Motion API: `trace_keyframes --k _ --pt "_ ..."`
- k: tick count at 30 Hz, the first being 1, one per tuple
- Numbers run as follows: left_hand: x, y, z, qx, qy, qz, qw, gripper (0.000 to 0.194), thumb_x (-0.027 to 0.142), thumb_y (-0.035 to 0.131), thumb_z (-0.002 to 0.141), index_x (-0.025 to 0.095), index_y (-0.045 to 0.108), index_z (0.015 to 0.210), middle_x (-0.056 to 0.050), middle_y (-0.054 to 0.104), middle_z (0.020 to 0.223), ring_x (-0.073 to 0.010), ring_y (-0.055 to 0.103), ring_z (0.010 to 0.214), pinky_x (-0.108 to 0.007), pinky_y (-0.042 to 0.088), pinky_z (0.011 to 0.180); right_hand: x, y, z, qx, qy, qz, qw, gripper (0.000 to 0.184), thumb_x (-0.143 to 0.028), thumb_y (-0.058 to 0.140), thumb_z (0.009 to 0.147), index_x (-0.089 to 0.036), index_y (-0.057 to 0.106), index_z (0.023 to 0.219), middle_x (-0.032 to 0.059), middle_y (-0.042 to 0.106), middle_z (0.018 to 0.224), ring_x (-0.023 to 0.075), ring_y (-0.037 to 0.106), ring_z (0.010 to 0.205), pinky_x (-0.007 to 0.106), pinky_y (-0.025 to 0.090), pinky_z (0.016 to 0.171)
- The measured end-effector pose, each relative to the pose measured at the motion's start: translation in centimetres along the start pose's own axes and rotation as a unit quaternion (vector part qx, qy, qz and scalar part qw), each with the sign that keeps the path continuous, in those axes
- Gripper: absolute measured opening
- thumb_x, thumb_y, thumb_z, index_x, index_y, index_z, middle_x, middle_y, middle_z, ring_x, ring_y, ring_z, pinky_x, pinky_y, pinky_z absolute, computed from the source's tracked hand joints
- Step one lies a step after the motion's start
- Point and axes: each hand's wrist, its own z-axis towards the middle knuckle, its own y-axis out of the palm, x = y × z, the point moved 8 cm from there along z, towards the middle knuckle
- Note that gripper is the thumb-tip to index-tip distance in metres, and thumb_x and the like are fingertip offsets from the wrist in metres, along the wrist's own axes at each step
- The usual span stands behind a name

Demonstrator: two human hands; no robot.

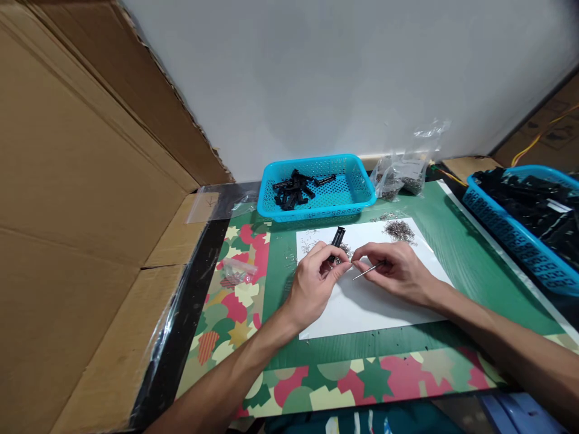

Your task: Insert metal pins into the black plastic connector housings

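My left hand (315, 280) is closed around a slim black plastic part (338, 236), which sticks up past the fingers. Its thumb and forefinger meet the fingertips of my right hand (398, 270) over a white sheet (362, 310). Across the right hand's fingers lies a thin metal rod-like tool (367, 271), its tip pointing left and down. Whatever tiny piece sits between the two hands' fingertips is too small to make out. Behind the hands, small metal pieces form a pile (400, 231) at the sheet's far right, with more scattered near the left hand.
A blue basket (316, 214) with several black parts stands at the back. Clear bags (409, 175) of small metal pieces lean beside it. Another blue basket (520, 232), full of black items, is at right. Cardboard (90, 181) walls the left; a small bag (239, 271) lies on the mat.
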Motion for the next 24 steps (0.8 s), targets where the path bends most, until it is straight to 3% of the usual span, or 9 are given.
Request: trace_keyframes --k 6,9,11,15,20,24 --pt "-0.3 -0.1 -0.2 -0.017 -0.022 -0.058 0.998 0.037 0.046 0.046 0.108 0.023 0.073 0.121 -0.007 0.065 0.105 -0.015 0.058 0.077 -0.029 0.045 0.066 -1.7 -2.2 -0.6 0.132 -0.057 -0.073 0.987 0.016 -0.03 0.064 0.095 -0.022 0.077 0.092 -0.005 0.048 0.052 0.0097 0.036 0.044 0.026 0.032 0.046" --pt "-0.8 0.0 -0.3 -0.015 -0.04 -0.104 0.994 0.035 0.045 0.048 0.107 0.026 0.065 0.131 -0.006 0.066 0.107 -0.0123 0.056 0.071 -0.027 0.045 0.063 -2.9 -2.4 -1.0 0.172 -0.111 -0.119 0.971 0.018 -0.023 0.062 0.094 -0.023 0.079 0.087 -0.0035 0.052 0.049 0.0105 0.039 0.043 0.028 0.034 0.048" --pt "-0.9 0.2 -0.3 -0.013 -0.047 -0.139 0.989 0.037 0.042 0.058 0.104 0.027 0.054 0.137 -0.005 0.067 0.108 -0.0122 0.059 0.074 -0.026 0.047 0.067 -3.3 -2.3 -1.1 0.179 -0.144 -0.139 0.963 0.021 -0.019 0.061 0.094 -0.023 0.079 0.085 -0.003 0.052 0.048 0.0109 0.041 0.043 0.028 0.034 0.048" --pt "-0.9 0.6 -0.1 -0.017 -0.039 -0.191 0.981 0.063 0.039 0.072 0.096 0.029 0.04 0.149 -0.004 0.07 0.107 -0.0127 0.064 0.076 -0.025 0.05 0.068 -3.6 -2.1 -1.5 0.18 -0.198 -0.168 0.949 0.018 -0.015 0.063 0.095 -0.021 0.08 0.092 -0.0023 0.055 0.05 0.011 0.044 0.045 0.028 0.032 0.049" --pt "-1.3 0.4 0.0 -0.003 -0.04 -0.142 0.989 0.058 0.041 0.083 0.086 0.02 0.064 0.136 -0.009 0.073 0.113 -0.0211 0.07 0.093 -0.032 0.058 0.079 -3.5 -1.6 -1.6 0.141 -0.211 -0.18 0.95 0.019 -0.018 0.06 0.098 -0.022 0.079 0.099 -0.0012 0.059 0.054 0.0121 0.047 0.047 0.03 0.031 0.05" --pt "-1.6 0.2 -0.2 0.008 -0.052 -0.124 0.991 0.055 0.039 0.083 0.085 0.019 0.07 0.135 -0.009 0.076 0.114 -0.018 0.067 0.08 -0.032 0.058 0.071 -3.8 -1.3 -1.7 0.12 -0.225 -0.174 0.951 0.019 -0.018 0.059 0.099 -0.02 0.078 0.099 -0.0019 0.055 0.053 0.0121 0.045 0.047 0.03 0.031 0.049"
